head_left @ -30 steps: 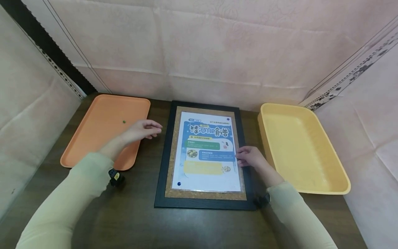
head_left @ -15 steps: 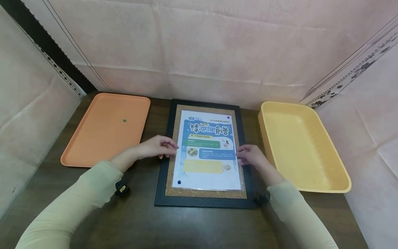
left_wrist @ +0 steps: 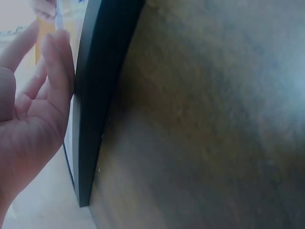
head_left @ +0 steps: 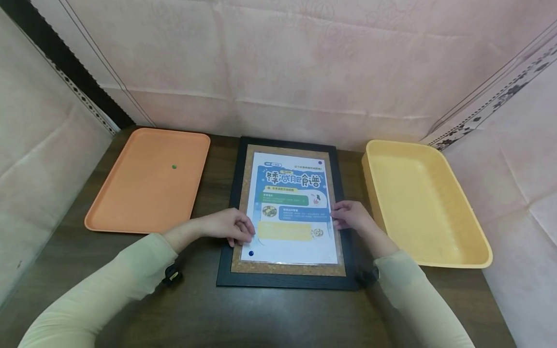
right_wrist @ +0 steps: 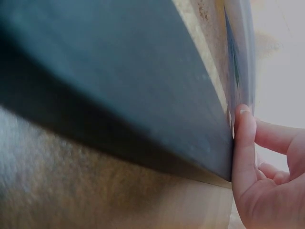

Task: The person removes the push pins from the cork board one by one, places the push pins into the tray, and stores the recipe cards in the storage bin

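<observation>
Printed sheet (head_left: 289,212): smooth and rectangular, blue with green and yellow blocks and large lettering, lying on the cork panel (head_left: 287,269) of the board in mid-table.
Board frame (head_left: 287,281): black, straight-edged, with square corners, around the speckled, grainy cork.
Round pins: one dark blue (head_left: 251,253) at the sheet's near left corner, one purplish (head_left: 319,163) at its far right corner.
Left hand (head_left: 230,226): at the sheet's left edge near the dark blue pin, fingers loosely bent, gripping nothing.
Right hand (head_left: 353,215): well apart from the left, fingertips touching the sheet's right edge, fingers relaxed.
Orange tray (head_left: 143,188): shallow, rounded corners, a small green bit (head_left: 174,166) on it.
Yellow basin (head_left: 422,203): deeper, smooth-walled, rounded.
Table (head_left: 261,319): dark brown, with a faint sheen.
Room: pale pinkish cloth (head_left: 278,72), creased, hangs behind; a patterned border (head_left: 483,113) runs down at the right.
</observation>
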The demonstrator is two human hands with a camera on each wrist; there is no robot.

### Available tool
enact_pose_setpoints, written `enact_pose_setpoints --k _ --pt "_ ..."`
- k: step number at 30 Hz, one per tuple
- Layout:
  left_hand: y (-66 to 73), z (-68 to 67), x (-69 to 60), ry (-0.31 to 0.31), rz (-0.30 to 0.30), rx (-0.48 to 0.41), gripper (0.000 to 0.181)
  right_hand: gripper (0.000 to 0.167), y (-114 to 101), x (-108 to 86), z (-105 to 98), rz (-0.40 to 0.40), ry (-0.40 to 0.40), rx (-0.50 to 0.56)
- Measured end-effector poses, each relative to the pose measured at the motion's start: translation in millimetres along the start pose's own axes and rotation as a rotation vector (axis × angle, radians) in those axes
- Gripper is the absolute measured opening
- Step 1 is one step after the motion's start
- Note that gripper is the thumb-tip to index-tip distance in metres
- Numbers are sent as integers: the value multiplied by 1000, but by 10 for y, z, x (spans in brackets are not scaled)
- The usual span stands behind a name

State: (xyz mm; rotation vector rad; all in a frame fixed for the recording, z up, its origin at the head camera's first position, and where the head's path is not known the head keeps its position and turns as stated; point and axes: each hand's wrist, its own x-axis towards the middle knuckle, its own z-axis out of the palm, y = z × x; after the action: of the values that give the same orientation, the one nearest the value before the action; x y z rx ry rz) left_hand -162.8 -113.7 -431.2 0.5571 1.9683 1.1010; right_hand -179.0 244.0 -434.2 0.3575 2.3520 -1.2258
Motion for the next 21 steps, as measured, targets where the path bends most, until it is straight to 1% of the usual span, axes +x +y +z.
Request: enact_pose_setpoints --k 6,10,15,17,19,21 --pt "44 129 9 35 -11 52 14 40 -3 -5 -1 -3 -1 5" --pt "85 204 2 43 12 109 10 40 -1 -5 3 0 -1 7" --pt "131 253 -10 57 37 158 6 40 0 5 9 0 -4 4" --pt "152 264 -15 54 45 177 5 40 -4 7 8 5 -3 7" --pt "170 273 -18 43 68 212 3 40 -7 6 4 8 -5 6" --pt "190 282 -15 34 74 239 3 41 -9 4 -1 10 -1 6"
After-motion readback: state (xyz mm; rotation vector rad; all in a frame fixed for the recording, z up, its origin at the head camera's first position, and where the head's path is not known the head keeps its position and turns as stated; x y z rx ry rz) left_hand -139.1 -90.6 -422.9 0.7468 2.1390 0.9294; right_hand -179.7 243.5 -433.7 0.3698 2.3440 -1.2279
